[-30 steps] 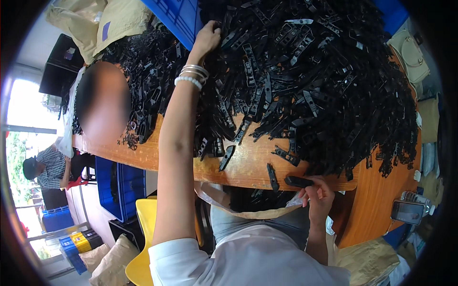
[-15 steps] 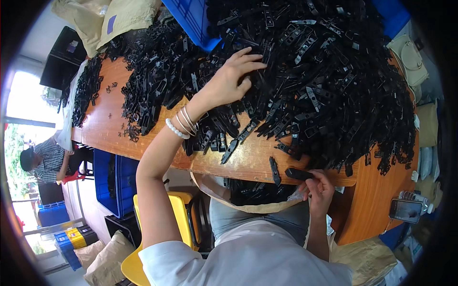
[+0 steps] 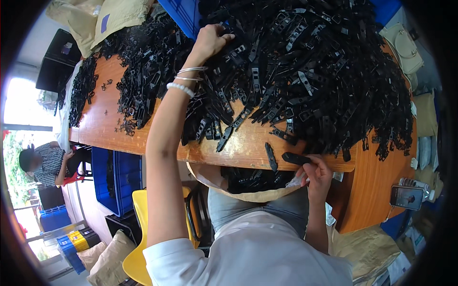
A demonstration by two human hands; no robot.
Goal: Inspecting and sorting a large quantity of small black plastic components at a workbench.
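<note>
My left hand reaches far over the heap of black plastic parts, close to the blue crate's lower corner. Its fingers are curled in toward the thumb, and whatever they pinch is too dark to make out. White beads and thin bangles circle that wrist. At the table's front edge, my right hand grips one end of a black oblong plastic piece. Just left of that piece lies a loose slim black part. Below the edge, an open paper sack on my lap holds more black parts.
A blue crate tilts into the heap at the back. Kraft sacks stand far left; blue bins and a yellow chair are left below the table. A phone is at right. Another person sits far left.
My left hand has moved forward and left over the heap, and its spread fingers have curled in. My right hand keeps its hold on the black plastic piece. The view has shifted slightly.
</note>
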